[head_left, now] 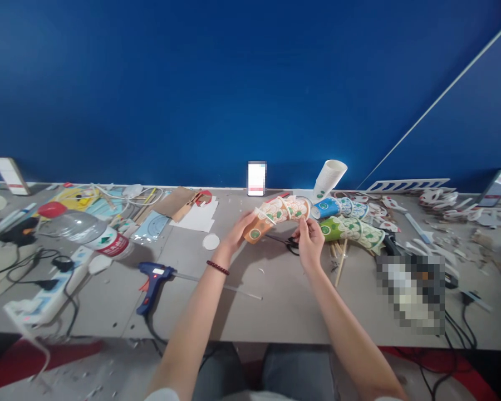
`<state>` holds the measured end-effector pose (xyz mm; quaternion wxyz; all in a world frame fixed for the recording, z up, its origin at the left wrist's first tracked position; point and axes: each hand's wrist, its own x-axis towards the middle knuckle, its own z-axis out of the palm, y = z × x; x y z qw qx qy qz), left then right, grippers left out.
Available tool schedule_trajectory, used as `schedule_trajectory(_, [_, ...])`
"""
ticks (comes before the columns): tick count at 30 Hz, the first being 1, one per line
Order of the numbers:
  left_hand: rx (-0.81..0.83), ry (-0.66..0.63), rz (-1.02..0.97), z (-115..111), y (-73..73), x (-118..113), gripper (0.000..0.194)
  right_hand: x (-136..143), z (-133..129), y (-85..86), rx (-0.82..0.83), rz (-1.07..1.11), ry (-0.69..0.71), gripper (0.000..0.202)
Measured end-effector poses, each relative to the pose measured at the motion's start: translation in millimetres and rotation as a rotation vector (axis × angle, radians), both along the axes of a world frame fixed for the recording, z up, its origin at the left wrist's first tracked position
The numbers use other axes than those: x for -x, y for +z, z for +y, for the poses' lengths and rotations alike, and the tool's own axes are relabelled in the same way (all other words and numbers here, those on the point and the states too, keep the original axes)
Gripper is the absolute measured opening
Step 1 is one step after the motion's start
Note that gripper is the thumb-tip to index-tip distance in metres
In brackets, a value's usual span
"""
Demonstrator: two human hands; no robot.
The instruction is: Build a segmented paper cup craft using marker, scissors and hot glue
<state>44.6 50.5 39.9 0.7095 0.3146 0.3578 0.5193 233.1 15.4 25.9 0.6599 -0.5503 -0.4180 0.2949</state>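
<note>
A curved string of joined paper cups (278, 213), orange at one end with green and cream scale patterns along it, is held above the table in front of me. My left hand (237, 229) is closed around its orange end, its fingers partly hidden behind the cups. At the other end my right hand (309, 238) pinches the last cup's edge, thumb and fingers together. Just right of my right hand lie a blue cup string (344, 207) and a green cup string (353, 230). Black-handled scissors (291, 245) lie partly hidden behind my hands.
A blue glue gun (155, 281) lies left of my left arm. Further left are a large water bottle (87, 231) and a power strip (56, 287). A phone (256, 178) and stacked white cups (329, 177) stand at the wall. Cardboard scraps (459, 250) litter the right.
</note>
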Motion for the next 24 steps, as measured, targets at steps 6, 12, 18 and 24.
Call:
schedule_trajectory(6, [-0.073,-0.138,0.040,-8.9,-2.2,14.2,0.048,1.5,0.7,-4.6,0.005,-0.002,0.057,0.041])
schedule_trajectory(12, [-0.115,-0.096,-0.065,-5.5,-12.8,20.4,0.047,-12.1,4.7,-9.3,0.021,-0.511,0.048,0.026])
schedule_trajectory(18, [-0.068,-0.019,-0.137,0.6,-19.3,23.0,0.045,-26.7,-0.5,-5.5,0.216,-1.112,-0.034,0.024])
schedule_trajectory(24, [-0.088,0.027,-0.177,-1.2,-14.2,24.5,0.054,-31.8,-8.2,1.0,0.357,-1.269,-0.026,0.026])
